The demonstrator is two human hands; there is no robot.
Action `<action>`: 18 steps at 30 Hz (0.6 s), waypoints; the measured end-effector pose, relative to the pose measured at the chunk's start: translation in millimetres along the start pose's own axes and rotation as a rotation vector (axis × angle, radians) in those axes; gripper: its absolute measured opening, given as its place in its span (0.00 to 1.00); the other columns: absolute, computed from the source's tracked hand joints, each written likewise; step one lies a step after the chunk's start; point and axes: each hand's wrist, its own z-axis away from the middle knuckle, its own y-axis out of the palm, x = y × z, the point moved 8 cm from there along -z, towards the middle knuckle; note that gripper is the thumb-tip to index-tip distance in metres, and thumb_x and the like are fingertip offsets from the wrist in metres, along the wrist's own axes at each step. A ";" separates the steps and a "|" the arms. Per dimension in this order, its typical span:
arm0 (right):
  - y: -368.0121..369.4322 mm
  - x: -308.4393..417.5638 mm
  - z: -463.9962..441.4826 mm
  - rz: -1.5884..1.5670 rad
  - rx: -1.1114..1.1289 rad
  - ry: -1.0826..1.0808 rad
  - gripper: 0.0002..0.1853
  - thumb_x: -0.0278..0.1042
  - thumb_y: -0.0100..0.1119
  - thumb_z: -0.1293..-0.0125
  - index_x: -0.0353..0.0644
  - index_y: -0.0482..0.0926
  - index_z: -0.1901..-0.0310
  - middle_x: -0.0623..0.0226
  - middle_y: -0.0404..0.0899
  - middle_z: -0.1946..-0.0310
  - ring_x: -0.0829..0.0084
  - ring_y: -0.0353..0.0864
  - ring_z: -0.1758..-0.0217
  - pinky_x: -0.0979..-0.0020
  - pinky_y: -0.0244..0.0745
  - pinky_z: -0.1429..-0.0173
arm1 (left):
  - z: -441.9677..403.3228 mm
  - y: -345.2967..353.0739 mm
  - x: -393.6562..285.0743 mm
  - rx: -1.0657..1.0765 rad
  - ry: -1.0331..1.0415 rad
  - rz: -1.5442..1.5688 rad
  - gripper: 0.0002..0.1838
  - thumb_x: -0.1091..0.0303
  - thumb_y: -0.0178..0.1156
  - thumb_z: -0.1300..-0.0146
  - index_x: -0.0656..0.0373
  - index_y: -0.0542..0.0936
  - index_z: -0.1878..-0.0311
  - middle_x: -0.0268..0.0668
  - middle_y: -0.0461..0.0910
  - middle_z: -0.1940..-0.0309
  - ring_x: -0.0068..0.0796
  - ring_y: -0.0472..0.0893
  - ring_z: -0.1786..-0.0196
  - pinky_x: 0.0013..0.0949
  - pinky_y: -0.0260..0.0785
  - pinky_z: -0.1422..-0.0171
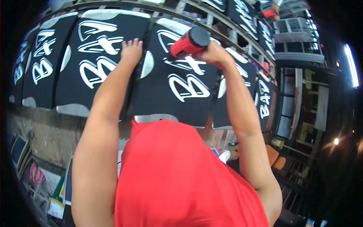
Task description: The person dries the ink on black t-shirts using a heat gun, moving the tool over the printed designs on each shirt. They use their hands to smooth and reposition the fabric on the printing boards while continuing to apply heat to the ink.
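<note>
My right hand [216,55] is closed around a red heat gun [188,42] with a black ribbed end cap. It is held over a black panel [159,92] printed with large white letters and light grey patches. My left hand [132,52] lies flat, fingers a little apart, near the right edge of the neighbouring black panel [77,90], which bears the same lettering. The grip of the heat gun is hidden within my right hand, and its front end points down and left toward the print.
More lettered black panels [43,89] lie in a row on both sides, with others beyond a metal rail [223,22]. Another person's hand [276,8] holds a red tool [269,14] at top right. A red-and-white striped bag [37,174] sits low at left.
</note>
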 end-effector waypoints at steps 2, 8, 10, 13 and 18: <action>3.4 15.4 3.0 -0.027 0.029 0.012 0.22 0.36 0.77 0.49 0.45 0.87 0.51 0.58 0.89 0.62 0.67 0.87 0.58 0.64 0.80 0.51 | 2.5 -1.6 -3.1 0.024 0.010 -0.045 0.27 0.65 0.41 0.23 0.54 0.62 0.23 0.42 0.58 0.20 0.47 0.65 0.22 0.63 0.53 0.21; 9.3 2.0 1.1 -0.066 0.076 0.112 0.21 0.29 0.76 0.47 0.43 0.86 0.49 0.60 0.89 0.57 0.69 0.86 0.54 0.65 0.79 0.45 | 4.6 -3.7 -4.0 0.078 0.011 -0.082 0.29 0.67 0.42 0.23 0.53 0.59 0.20 0.41 0.56 0.19 0.46 0.63 0.21 0.63 0.54 0.21; 3.3 -16.1 -4.0 0.062 -0.002 0.065 0.21 0.38 0.75 0.47 0.44 0.86 0.51 0.56 0.88 0.60 0.63 0.87 0.56 0.63 0.80 0.48 | 3.9 -3.4 -5.3 0.078 0.003 -0.063 0.29 0.66 0.44 0.23 0.53 0.58 0.20 0.41 0.55 0.19 0.46 0.63 0.21 0.62 0.54 0.21; -15.8 -26.9 1.4 0.169 -0.041 0.025 0.23 0.46 0.75 0.49 0.45 0.87 0.51 0.52 0.88 0.60 0.57 0.88 0.55 0.61 0.81 0.49 | 8.0 -5.8 -6.4 0.091 0.028 -0.130 0.29 0.66 0.43 0.23 0.53 0.57 0.20 0.41 0.55 0.19 0.46 0.63 0.21 0.62 0.54 0.21; -34.6 -43.4 17.1 0.084 -0.071 0.080 0.25 0.42 0.75 0.51 0.46 0.86 0.50 0.51 0.88 0.60 0.57 0.89 0.56 0.63 0.81 0.50 | 2.6 0.2 -5.0 0.138 0.006 -0.069 0.29 0.65 0.39 0.22 0.52 0.56 0.19 0.40 0.52 0.18 0.47 0.58 0.19 0.62 0.45 0.18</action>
